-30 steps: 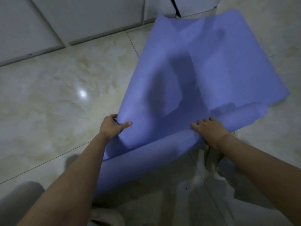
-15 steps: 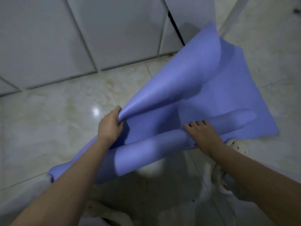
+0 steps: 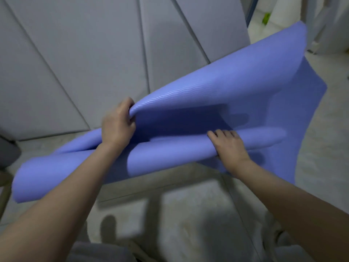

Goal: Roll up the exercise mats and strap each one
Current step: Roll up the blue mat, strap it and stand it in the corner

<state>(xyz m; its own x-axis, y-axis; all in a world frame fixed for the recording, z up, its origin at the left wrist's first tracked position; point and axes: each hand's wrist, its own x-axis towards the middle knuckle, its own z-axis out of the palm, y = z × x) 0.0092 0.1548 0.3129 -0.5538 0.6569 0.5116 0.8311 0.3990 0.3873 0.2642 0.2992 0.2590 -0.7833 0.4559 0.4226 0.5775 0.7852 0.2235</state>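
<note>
Violet-blue foam makes the mat (image 3: 226, 87), which is held up in the air in front of the person, above the floor (image 3: 188, 214). Its near part is wound into a loose roll (image 3: 170, 156) that runs across the view from the lower left to the right; the left end looks wider and is blurred. From the roll the free sheet rises and bends over toward the upper right, with its ribbed side facing up. Its far part hangs down at the right, and I cannot tell if it touches the floor.

The left hand (image 3: 118, 125) grips the folded edge of the free sheet, with the fingers curled round it. The right hand (image 3: 229, 146) holds the roll to the right of its middle, with the fingers curved over the top and the thumb hidden. Both forearms are bare and come in from the bottom corners.

Under the mat the floor is pale, marble-like tile with thin joints, and shadows fall on it. Behind the mat stands a wall (image 3: 75, 53) of large grey panels. At the upper right there is a bright opening with a small green thing (image 3: 266, 17), too blurred to name. A dark object (image 3: 7, 154) shows at the left edge, cut off by the frame.
</note>
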